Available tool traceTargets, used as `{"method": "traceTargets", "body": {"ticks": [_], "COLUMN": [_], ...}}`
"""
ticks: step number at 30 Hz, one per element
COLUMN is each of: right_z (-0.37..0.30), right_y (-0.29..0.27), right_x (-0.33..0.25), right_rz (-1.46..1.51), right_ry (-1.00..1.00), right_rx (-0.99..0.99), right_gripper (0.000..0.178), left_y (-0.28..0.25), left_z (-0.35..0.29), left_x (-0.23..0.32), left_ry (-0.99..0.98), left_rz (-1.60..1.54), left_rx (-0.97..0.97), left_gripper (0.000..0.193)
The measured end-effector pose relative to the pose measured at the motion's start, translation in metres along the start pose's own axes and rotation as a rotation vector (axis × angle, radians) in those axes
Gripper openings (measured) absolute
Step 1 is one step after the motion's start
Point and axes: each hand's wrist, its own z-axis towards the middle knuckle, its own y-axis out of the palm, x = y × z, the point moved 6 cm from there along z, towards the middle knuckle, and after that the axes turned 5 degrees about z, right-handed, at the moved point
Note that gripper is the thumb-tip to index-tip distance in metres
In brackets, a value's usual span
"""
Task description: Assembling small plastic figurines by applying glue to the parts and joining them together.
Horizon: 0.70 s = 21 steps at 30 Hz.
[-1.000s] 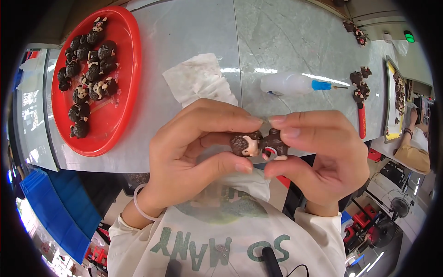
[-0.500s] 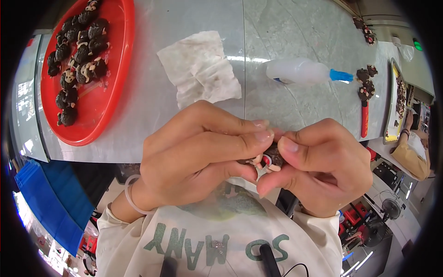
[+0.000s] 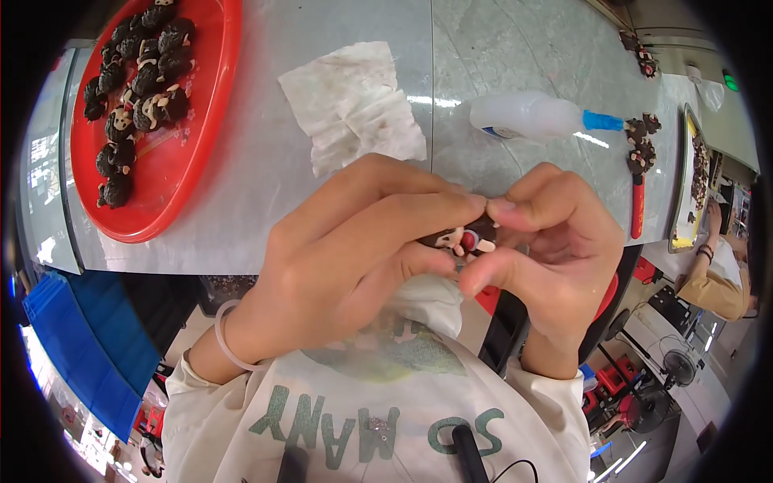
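Between my two hands, just off the near edge of the table, is a small dark brown figurine [image 3: 460, 240] with pale limbs and a bit of red. My left hand [image 3: 346, 249] pinches its left side between thumb and fingers. On the other side my right hand [image 3: 560, 241] grips it with thumb and forefinger, partly covering it. Beyond my left hand lies a crumpled, stained white cloth or tissue [image 3: 354, 105]. A white squeeze bottle [image 3: 527, 115] with a blue tip rests on its side past my right hand.
At the far left a red oval tray [image 3: 181, 173] carries several similar brown figurines. More brown pieces [image 3: 642, 145] and a red-handled item [image 3: 637, 205] lie on the right of the grey table [image 3: 250, 161]. Another person's arm [image 3: 708, 258] reaches by a yellow-edged tray [image 3: 684, 239].
Both hands have risen slightly with the figurine. My right hand has shifted left and its fingers have opened up a little, so more of the figurine's front and red part shows.
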Motion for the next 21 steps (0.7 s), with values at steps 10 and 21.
{"method": "traceTargets", "body": {"ticks": [10, 21], "right_z": [-0.003, -0.003], "right_y": [0.006, 0.016], "right_x": [0.012, 0.013], "right_rz": [0.434, 0.502], "right_ry": [0.122, 0.263], "right_rx": [0.007, -0.001], "right_gripper": [0.027, 0.019], "left_y": [-0.001, 0.005], "left_z": [0.002, -0.002], "left_x": [0.004, 0.014], "left_ry": [0.131, 0.279], "left_rz": [-0.040, 0.146], "left_rx": [0.095, 0.223], "left_gripper": [0.036, 0.029]}}
